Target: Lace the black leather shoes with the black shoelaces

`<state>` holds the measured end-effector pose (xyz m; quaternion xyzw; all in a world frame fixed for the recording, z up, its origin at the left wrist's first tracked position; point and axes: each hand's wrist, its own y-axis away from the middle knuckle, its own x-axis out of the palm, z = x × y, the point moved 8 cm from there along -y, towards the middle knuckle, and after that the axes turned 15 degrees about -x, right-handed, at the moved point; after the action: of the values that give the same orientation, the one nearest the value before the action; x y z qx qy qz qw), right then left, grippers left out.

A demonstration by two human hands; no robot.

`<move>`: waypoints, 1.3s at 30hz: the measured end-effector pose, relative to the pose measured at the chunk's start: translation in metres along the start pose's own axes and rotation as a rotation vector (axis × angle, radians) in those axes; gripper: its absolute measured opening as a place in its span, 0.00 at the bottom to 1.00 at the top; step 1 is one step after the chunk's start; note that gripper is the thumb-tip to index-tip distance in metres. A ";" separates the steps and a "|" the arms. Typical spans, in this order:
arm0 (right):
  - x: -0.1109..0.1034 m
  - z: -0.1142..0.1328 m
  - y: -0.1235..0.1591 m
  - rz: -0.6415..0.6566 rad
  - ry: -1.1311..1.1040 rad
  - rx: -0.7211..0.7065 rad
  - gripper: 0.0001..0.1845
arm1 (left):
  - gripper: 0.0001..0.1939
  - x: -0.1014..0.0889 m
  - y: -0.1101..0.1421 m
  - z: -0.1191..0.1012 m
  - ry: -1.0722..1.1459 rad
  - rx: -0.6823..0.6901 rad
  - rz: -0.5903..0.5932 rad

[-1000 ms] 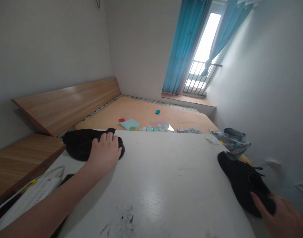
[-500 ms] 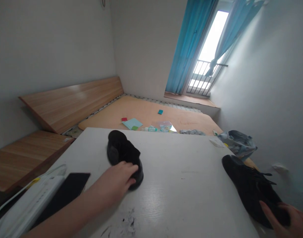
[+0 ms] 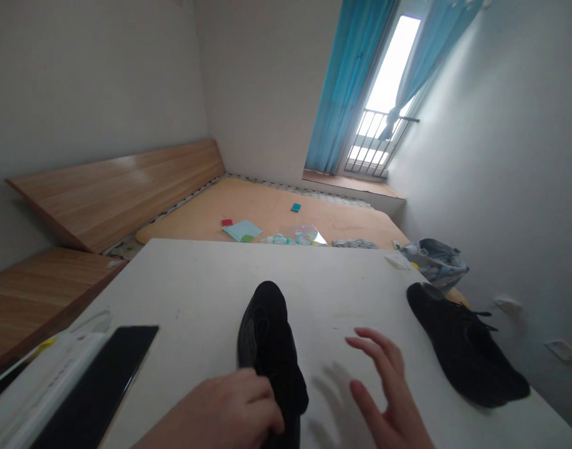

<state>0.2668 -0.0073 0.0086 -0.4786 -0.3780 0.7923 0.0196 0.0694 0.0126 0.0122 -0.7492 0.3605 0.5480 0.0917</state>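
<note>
A black lace-up shoe (image 3: 271, 337) is in the middle of the white table (image 3: 202, 274), its toe pointing away from me. My left hand (image 3: 234, 405) is closed on the shoe's near part, fingers curled over its left side. To the right of that shoe, my right hand (image 3: 384, 386) hovers above the tabletop with fingers spread and nothing in them. A second black shoe (image 3: 468, 349) with laces lies at the table's right edge, apart from both hands.
At the left edge lie a dark phone (image 3: 99, 380) and a white box-like device (image 3: 47, 380) with a cable. A plastic bag (image 3: 435, 265) stands beyond the right edge. Behind the table is a bed (image 3: 267, 199) with papers and small packets on it.
My left hand has brought its shoe nearer and to the right, turning it lengthwise. My right hand has let go of the other shoe and moved left over the table.
</note>
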 end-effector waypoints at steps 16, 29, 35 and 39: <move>0.074 0.055 -0.043 0.283 -0.271 0.056 0.21 | 0.08 -0.027 -0.027 0.019 -0.190 -0.189 -0.025; 0.054 0.050 -0.062 -0.093 -1.135 0.376 0.20 | 0.08 -0.087 -0.004 0.020 0.688 -0.066 -0.326; 0.004 0.003 -0.051 -0.379 -1.446 0.603 0.22 | 0.12 -0.083 -0.012 0.032 0.340 -0.164 -0.408; -0.001 -0.058 -0.013 -0.162 -0.736 0.678 0.22 | 0.09 -0.065 -0.026 0.045 0.028 -0.316 -0.298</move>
<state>0.3079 0.0351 0.0020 -0.1033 -0.1173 0.9826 0.1007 0.0433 0.0840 0.0464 -0.8069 0.1567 0.5675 0.0481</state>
